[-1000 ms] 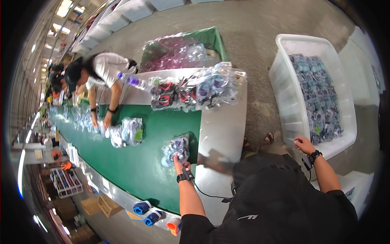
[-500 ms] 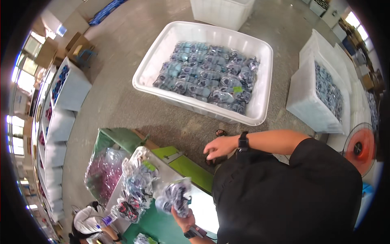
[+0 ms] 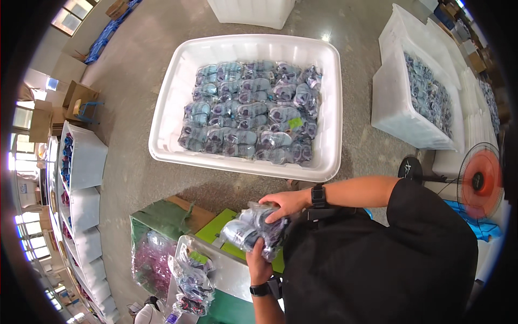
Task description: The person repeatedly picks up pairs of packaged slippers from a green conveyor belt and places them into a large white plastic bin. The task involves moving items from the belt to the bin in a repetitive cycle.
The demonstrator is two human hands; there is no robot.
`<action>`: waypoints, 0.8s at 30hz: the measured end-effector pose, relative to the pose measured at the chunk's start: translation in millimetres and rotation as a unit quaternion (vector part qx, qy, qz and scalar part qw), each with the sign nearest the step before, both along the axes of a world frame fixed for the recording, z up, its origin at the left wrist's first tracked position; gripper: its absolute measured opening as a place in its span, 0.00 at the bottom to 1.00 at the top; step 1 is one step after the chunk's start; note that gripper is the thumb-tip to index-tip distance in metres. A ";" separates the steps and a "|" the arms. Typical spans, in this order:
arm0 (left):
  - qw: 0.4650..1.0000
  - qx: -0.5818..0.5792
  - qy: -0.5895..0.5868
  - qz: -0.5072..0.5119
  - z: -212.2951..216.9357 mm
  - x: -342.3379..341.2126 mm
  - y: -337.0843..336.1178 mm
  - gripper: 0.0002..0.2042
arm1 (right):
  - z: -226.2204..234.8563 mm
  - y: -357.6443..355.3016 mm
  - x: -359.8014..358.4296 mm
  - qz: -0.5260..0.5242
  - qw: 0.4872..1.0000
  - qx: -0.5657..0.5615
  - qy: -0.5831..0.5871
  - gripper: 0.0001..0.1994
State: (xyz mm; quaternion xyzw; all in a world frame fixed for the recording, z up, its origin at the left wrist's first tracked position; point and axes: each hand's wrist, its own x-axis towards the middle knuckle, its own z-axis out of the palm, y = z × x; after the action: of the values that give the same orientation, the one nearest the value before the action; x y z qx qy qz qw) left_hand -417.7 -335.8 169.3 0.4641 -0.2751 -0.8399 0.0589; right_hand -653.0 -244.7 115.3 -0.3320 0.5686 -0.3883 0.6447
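Note:
Both hands are on a bundle of small grey-blue shoes in clear plastic bags [image 3: 245,229], held over the end of the table. My left hand [image 3: 259,262] grips its lower side, thumb on top. From the other side my right hand [image 3: 288,204] closes over the upper edge, fingers on the plastic. Beyond them on the floor stands a large white bin [image 3: 162,135], with rows of bagged grey-blue shoes [image 3: 251,110] and a bright green tag [image 3: 295,123]. On the table lies another pile of bagged shoes [image 3: 192,283].
A green sack [image 3: 156,216] with pink bagged goods stands by the table [image 3: 229,310]. White bins [image 3: 399,102] filled with bagged shoes are at the right, near a red fan [image 3: 479,182]. More white bins [image 3: 89,159] line the left. Part of another person [image 3: 151,313] shows at the bottom.
My left hand has lifted the bagged shoes off the table area, up and right. My right hand, empty before, now grips them too. The view has shifted.

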 end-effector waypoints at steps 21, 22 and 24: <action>0.913 -0.255 -0.279 -0.156 -38.8 -12.7 24.9 0.22 | -76.4 61.8 -279.5 -0.108 0.869 0.070 0.478 0.33; 0.912 -0.248 -0.288 -0.155 -40.8 -6.1 28.5 0.22 | -71.2 55.0 -284.2 -0.044 0.880 0.089 0.464 0.33; 0.910 -0.229 -0.310 -0.152 -40.9 5.1 36.2 0.22 | -72.4 48.4 -286.8 0.052 0.893 0.066 0.442 0.32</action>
State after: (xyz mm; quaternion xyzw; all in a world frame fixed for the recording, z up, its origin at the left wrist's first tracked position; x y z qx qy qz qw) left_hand -412.6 -299.5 128.5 0.6276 -0.5317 -0.5663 -0.0528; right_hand -939.8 -196.3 42.9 -0.4549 0.8014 -0.1289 0.3662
